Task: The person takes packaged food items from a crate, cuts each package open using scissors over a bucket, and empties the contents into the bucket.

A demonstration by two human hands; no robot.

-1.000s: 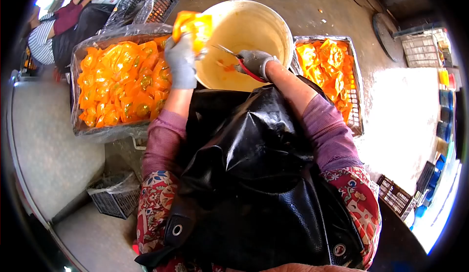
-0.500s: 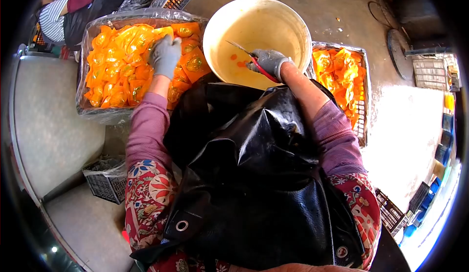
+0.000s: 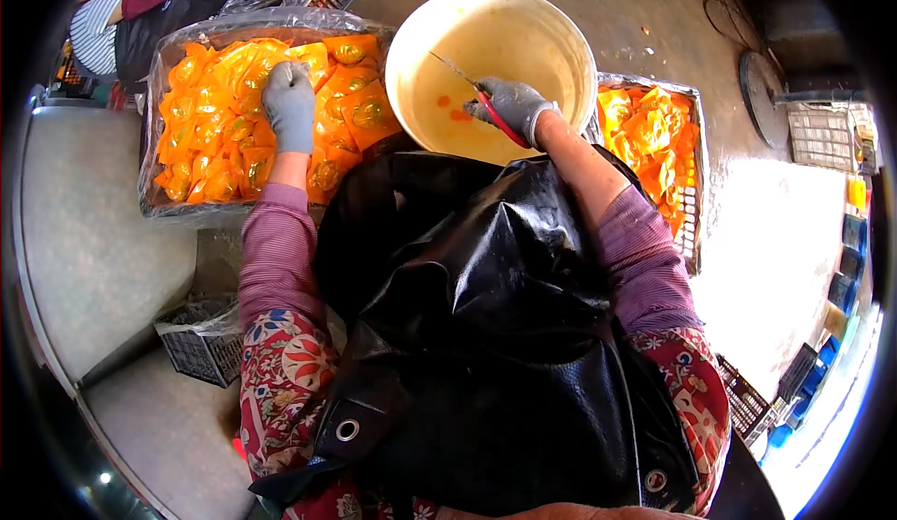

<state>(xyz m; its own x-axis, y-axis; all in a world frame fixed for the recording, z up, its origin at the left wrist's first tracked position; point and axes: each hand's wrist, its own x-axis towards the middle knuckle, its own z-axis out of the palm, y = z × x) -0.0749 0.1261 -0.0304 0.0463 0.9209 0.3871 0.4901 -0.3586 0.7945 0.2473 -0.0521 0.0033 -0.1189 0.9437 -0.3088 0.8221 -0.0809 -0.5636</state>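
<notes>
Gloved fingers curled inward, a worker's left hand reaches down onto orange plastic packets heaped in a plastic-lined crate on the worker's left; whether those fingers pinch a packet cannot be told. The right hand, its fingers closed around red-handled scissors, is poised over a pale bucket, the slim blades pointing away from the body and toward the left. Small orange pieces lie inside the bucket, which stands between the lined crate and a second crate of crumpled orange packaging on the right.

The packets look light, their glossy film thin, soft and likely slippery under a glove, with firmer rounded contents bulging at the middle. A loose corner or flat edge would seem the surest hold; a hard squeeze at the center could crush the contents, and the scissor points could nick the film. The scissors, rigid and slim, are best held by the handles.
</notes>
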